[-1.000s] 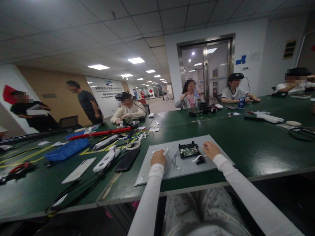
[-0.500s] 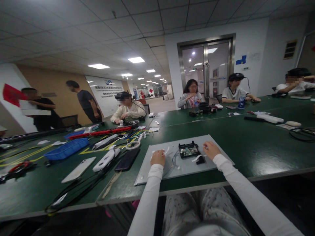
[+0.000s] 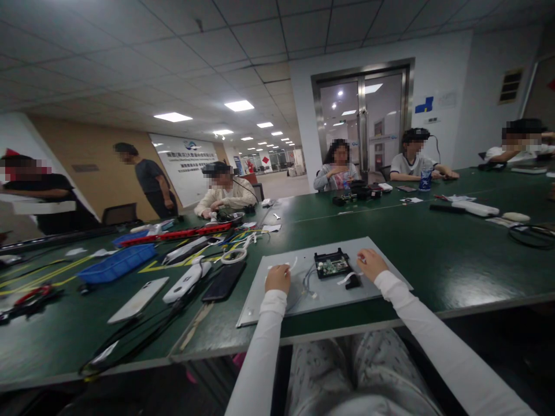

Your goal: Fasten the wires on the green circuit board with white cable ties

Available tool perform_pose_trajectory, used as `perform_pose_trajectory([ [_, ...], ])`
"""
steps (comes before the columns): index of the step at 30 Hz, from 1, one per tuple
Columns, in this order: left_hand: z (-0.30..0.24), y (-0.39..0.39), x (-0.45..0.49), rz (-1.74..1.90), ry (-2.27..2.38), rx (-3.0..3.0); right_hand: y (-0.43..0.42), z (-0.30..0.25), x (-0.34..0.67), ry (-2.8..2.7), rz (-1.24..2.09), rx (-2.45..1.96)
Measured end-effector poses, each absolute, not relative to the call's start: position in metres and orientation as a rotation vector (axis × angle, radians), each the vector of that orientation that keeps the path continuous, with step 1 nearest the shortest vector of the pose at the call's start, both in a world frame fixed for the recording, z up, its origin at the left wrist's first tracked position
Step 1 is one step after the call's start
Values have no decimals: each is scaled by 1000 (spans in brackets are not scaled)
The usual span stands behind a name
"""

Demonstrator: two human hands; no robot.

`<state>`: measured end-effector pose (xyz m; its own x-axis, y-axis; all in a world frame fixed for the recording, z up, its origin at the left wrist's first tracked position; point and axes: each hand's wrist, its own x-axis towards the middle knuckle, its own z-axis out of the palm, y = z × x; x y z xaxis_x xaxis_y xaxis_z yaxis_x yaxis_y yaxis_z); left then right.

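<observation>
A grey flat panel point(image 3: 264, 297) lies on the table in front of me. On it rests a black plastic housing point(image 3: 333, 263) with a green circuit board point(image 3: 332, 267) inside. My left hand point(image 3: 278, 279) is on the panel's left side, fingers curled in, beside a white strip point(image 3: 295, 265); whatever they hold is hidden. My right hand point(image 3: 372, 264) is just right of the housing, its fingers bent together, their content too small to name. Thin grey wires point(image 3: 309, 282) with a white connector lie between the left hand and the housing. Below the housing sits a small black part point(image 3: 353, 282).
Left of the panel are a dark phone point(image 3: 224, 281), a white power bank point(image 3: 187, 281) with cables, a white phone point(image 3: 139, 300), a tape roll point(image 3: 234, 256) and a blue tray point(image 3: 117, 263). Several people sit across the green table point(image 3: 437, 242); two stand at the left.
Both my hands stay nearly in place, as do the things on the panel. At the far left, a standing person has shifted further left.
</observation>
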<state>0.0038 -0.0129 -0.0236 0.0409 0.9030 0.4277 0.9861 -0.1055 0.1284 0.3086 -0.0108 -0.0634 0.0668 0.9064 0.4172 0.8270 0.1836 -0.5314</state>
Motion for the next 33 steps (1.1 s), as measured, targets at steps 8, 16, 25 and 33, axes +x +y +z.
perform_pose_trajectory([
  [8,-22,-16,5,-776,-1827,-2138,-13,-61,309,-1770,153,-1638],
  [16,-18,-20,11,-810,-1745,-2199,-14,-61,308,-1754,135,-1605],
  [25,-15,-26,14,-826,-1592,-2275,-35,-39,265,-1852,192,-1231],
  [33,-13,-29,17,-833,-1602,-2304,-33,-30,216,-1855,188,-1179],
])
